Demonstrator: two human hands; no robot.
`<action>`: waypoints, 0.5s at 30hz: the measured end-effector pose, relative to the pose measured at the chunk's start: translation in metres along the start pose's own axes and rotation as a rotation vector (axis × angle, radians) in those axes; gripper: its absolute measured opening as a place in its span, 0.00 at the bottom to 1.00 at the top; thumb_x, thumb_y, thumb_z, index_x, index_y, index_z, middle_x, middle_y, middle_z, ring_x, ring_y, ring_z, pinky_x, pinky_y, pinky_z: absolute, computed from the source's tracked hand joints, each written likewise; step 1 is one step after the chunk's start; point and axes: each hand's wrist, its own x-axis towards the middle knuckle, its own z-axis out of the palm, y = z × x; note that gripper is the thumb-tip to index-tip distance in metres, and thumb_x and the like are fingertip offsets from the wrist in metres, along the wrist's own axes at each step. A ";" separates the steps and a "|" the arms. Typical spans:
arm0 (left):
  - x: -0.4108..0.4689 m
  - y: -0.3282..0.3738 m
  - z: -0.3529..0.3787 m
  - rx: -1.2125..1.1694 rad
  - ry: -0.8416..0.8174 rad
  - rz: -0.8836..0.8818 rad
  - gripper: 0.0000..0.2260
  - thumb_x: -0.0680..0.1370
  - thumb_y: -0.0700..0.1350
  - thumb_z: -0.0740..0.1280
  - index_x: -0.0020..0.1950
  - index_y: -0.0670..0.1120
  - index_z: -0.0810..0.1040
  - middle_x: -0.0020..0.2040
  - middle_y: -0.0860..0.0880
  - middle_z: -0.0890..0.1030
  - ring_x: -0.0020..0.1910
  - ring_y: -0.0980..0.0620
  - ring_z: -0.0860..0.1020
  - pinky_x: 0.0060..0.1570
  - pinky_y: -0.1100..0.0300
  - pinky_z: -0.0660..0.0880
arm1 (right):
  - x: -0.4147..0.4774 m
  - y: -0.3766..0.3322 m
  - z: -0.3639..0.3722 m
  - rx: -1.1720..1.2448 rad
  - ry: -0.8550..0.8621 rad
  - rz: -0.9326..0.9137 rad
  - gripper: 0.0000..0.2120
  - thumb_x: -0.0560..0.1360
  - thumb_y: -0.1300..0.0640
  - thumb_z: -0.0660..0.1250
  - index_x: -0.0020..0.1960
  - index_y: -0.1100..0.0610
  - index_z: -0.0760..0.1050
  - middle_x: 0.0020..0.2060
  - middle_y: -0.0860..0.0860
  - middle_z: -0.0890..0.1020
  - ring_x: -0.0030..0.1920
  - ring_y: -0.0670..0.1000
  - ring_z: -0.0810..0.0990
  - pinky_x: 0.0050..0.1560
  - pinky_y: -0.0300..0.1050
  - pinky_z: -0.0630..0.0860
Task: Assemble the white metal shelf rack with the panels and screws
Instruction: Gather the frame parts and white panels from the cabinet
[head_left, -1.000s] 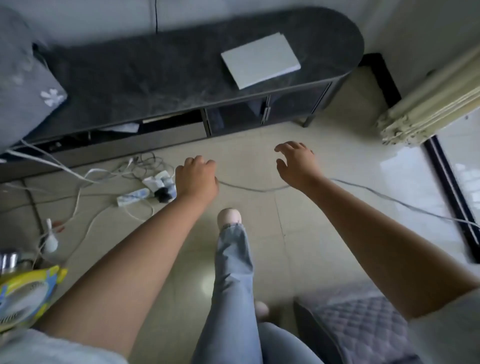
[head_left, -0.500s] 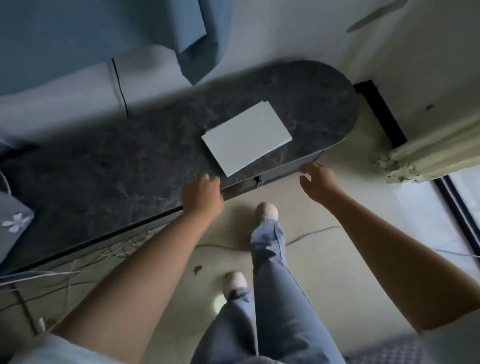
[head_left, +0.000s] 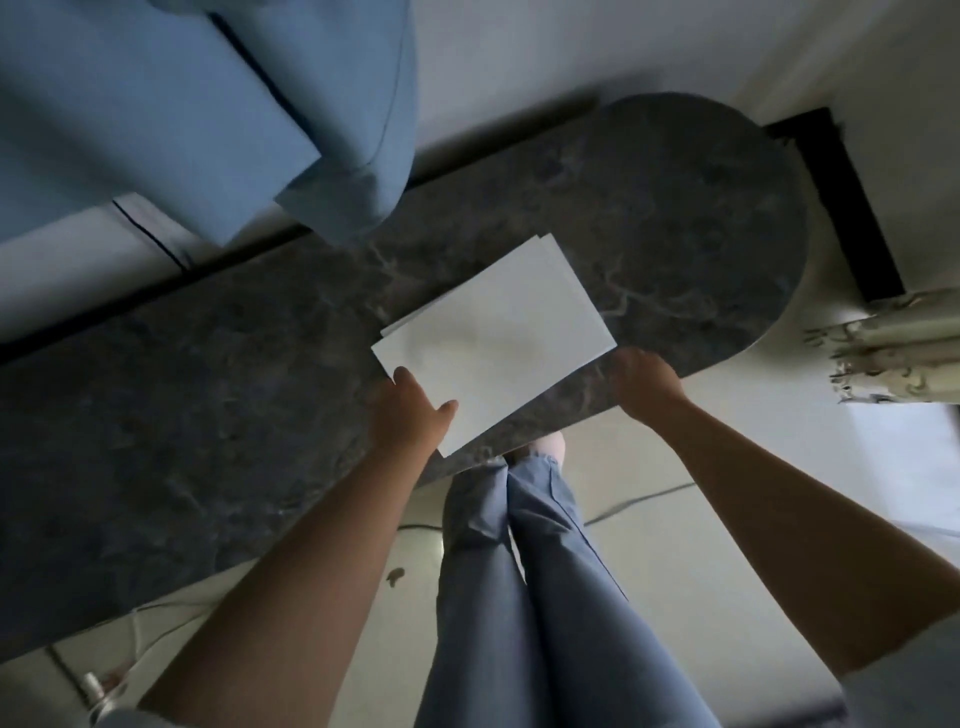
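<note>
Marble top (head_left: 675, 208) | left hand (head_left: 410, 410) flat on white panels (head_left: 498, 332); right hand (head_left: 644, 382): grip unclear

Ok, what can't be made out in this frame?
Head view only:
- Panels: how many are stacked; just two offset edges show.
- Right hand: whether it grips the panels; its own back hides the fingertips.
- Left hand: same, its back covers most fingers.
- Cabinet top: left end cut off by the frame edge.
- Blue cloth: blurred, what it is unclear.
- Screws: none visible.
</note>
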 end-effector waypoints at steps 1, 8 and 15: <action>0.012 0.001 0.007 -0.077 -0.023 -0.058 0.33 0.75 0.53 0.67 0.70 0.36 0.59 0.68 0.37 0.67 0.66 0.40 0.68 0.60 0.50 0.68 | 0.011 0.001 0.007 0.018 0.006 0.017 0.16 0.77 0.63 0.57 0.64 0.63 0.69 0.60 0.61 0.74 0.60 0.61 0.73 0.57 0.50 0.71; 0.041 0.000 0.069 -0.421 -0.171 -0.357 0.36 0.74 0.53 0.68 0.71 0.33 0.58 0.68 0.37 0.68 0.65 0.40 0.70 0.62 0.50 0.71 | 0.052 0.000 0.036 0.208 0.029 0.115 0.26 0.75 0.67 0.59 0.72 0.61 0.59 0.68 0.59 0.66 0.67 0.60 0.66 0.68 0.54 0.65; 0.037 0.013 0.088 -0.567 -0.072 -0.455 0.32 0.72 0.47 0.69 0.70 0.36 0.61 0.67 0.38 0.68 0.63 0.42 0.72 0.59 0.52 0.73 | 0.062 0.000 0.043 0.212 0.073 0.108 0.30 0.70 0.71 0.59 0.71 0.61 0.59 0.68 0.58 0.66 0.67 0.59 0.66 0.67 0.53 0.66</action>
